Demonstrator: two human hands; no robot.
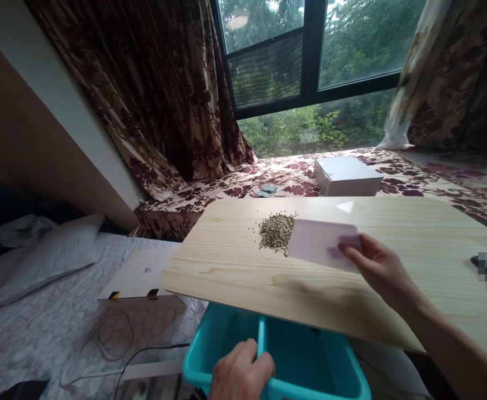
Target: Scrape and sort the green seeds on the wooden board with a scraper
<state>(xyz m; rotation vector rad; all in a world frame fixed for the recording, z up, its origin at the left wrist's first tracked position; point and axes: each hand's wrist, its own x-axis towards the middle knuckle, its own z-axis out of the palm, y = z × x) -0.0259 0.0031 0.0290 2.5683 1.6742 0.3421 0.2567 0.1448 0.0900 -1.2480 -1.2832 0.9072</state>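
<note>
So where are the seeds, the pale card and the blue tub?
Seeds (pixel 275 232): head view, middle of the pile.
Pale card (pixel 319 240): head view, middle of its flat face.
Blue tub (pixel 262 334): head view, top of its divider.

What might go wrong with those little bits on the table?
The pale sheet in the right hand meets the heap of small bits; a push might scatter them. Loose strays around the heap may get missed. The left hand grips the teal bin below the table's edge; if it shifted, falling bits might miss it.
</note>
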